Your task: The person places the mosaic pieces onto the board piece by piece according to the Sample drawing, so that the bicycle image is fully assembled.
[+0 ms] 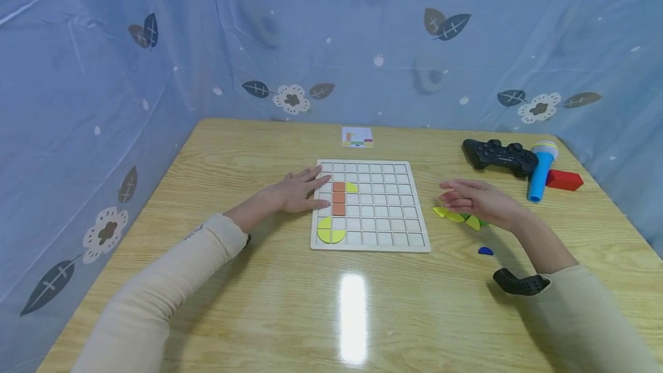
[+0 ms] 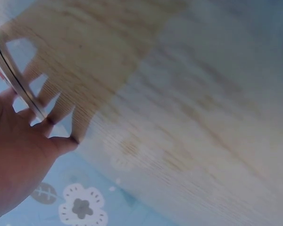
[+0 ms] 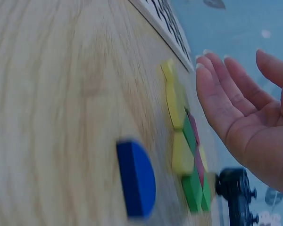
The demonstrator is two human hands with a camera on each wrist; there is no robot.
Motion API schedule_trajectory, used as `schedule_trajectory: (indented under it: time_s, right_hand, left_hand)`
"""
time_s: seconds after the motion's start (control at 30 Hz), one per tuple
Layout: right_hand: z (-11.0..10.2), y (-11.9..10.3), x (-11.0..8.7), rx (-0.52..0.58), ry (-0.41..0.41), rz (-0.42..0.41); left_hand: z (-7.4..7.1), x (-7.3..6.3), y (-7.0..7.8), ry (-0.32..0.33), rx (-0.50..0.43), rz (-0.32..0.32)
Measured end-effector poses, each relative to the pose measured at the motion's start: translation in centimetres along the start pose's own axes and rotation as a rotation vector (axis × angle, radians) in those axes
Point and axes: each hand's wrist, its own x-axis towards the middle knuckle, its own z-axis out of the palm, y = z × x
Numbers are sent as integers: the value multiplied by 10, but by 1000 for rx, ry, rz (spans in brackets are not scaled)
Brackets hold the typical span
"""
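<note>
The person's left hand [image 1: 303,191] rests at the left edge of a white grid board [image 1: 375,212] on the wooden table [image 1: 259,304], its fingers straight and spread apart, tips over the rim. The right hand [image 1: 473,197] hovers just right of the board above loose pieces, its fingers gently bent and near one another; the right wrist view shows the palm and the thumb standing apart from them. That view also reveals purple pieces [image 3: 199,165] among yellow pieces [image 3: 175,106] and green pieces [image 3: 192,193], which the head view hides under the hand. The left wrist view catches the board only edge-on.

On the board sit three orange squares [image 1: 339,197] in a column and four yellow quarter-discs [image 1: 323,236]: three at lower left, one beside the top square. One blue half-disc [image 1: 485,251] lies nearer the person than the loose pieces, whose total cannot be counted. Beyond are one pattern card [image 1: 357,137], one black game controller [image 1: 499,156], one blue toy microphone [image 1: 541,171] and one red block [image 1: 564,180].
</note>
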Motion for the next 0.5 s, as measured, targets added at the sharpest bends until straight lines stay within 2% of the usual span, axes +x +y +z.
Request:
schedule_trajectory:
  time_s: [0.23,0.5]
  right_hand:
    - [-14,10,-29,-3,92,8]
    - [-25,26,-62,35,79,-50]
  left_hand:
    - [1,-1,0,4,11,-1]
    - [-1,-1,0,1,-5,-3]
